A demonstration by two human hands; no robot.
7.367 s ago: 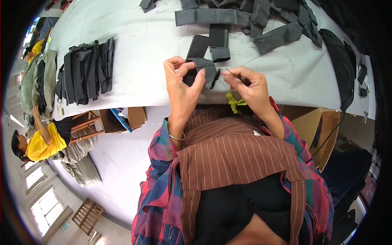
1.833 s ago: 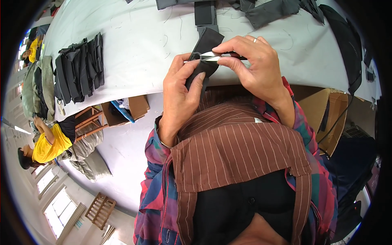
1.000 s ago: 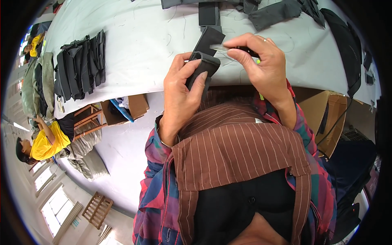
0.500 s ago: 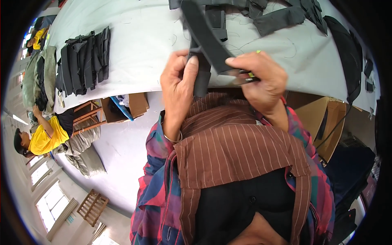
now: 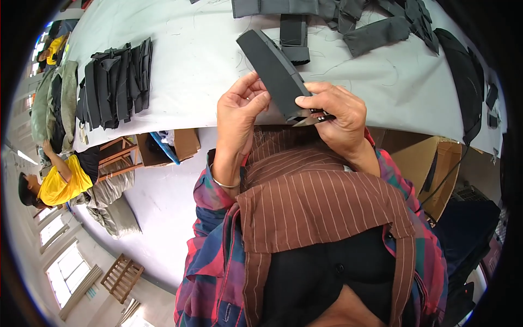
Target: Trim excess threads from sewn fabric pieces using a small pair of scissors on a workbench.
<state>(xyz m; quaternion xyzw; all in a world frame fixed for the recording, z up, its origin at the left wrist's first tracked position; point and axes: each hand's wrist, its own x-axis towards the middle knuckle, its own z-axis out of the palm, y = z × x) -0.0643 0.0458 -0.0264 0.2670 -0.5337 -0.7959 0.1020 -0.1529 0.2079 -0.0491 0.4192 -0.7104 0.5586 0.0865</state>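
Observation:
A folded dark grey fabric piece (image 5: pixel 275 73) is held tilted above the table's near edge, its upper end leaning left. My right hand (image 5: pixel 342 115) pinches its lower right end with the thumb on top. The same hand also keeps a small pair of thread snips (image 5: pixel 308 121), whose pointed blades stick out to the left just under the fabric. At the left edge of the piece, my left hand (image 5: pixel 238 111) is closed with thumb and fingertips against it; part of that grip is hidden.
On the white-covered table (image 5: pixel 185 71) a row of folded dark pieces (image 5: pixel 115 84) lies left. More dark pieces (image 5: pixel 376 37) and loose threads lie at the far side. A black bag (image 5: pixel 460 82) is at right, cardboard boxes (image 5: pixel 406 155) below. A person in yellow (image 5: pixel 65 182) works at left.
The fabric piece has swung down and come to rest, now seen whole. My left hand has shifted from a hanging part to the piece's left edge. My right hand has moved slightly left.

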